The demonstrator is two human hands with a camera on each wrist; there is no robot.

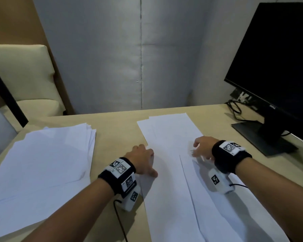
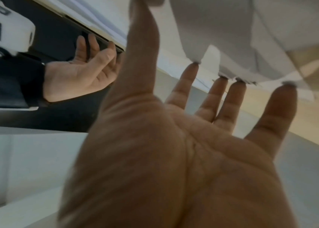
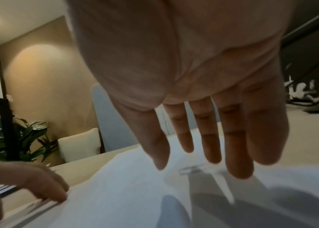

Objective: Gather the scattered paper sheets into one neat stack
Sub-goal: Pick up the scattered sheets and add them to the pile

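A thick, slightly fanned pile of white paper [image 1: 42,163] lies on the left of the beige table [image 1: 115,123]. Several loose white sheets [image 1: 171,180] overlap in the middle, running from the far edge toward me. My left hand [image 1: 143,157] is at their left edge; in the left wrist view its straight fingers [image 2: 186,83] touch the paper edge [image 2: 213,46] with their tips. My right hand [image 1: 200,147] is over the right part of the same sheets [image 3: 135,192], fingers [image 3: 211,145] straight and spread just above the paper, holding nothing.
A dark monitor [image 1: 278,58] on a black stand [image 1: 262,137] fills the right rear corner, with cables [image 1: 234,107] behind it. A cream chair [image 1: 24,75] stands beyond the table's left end, and a plant [image 3: 22,135] beside it. A grey partition [image 1: 129,58] closes the back.
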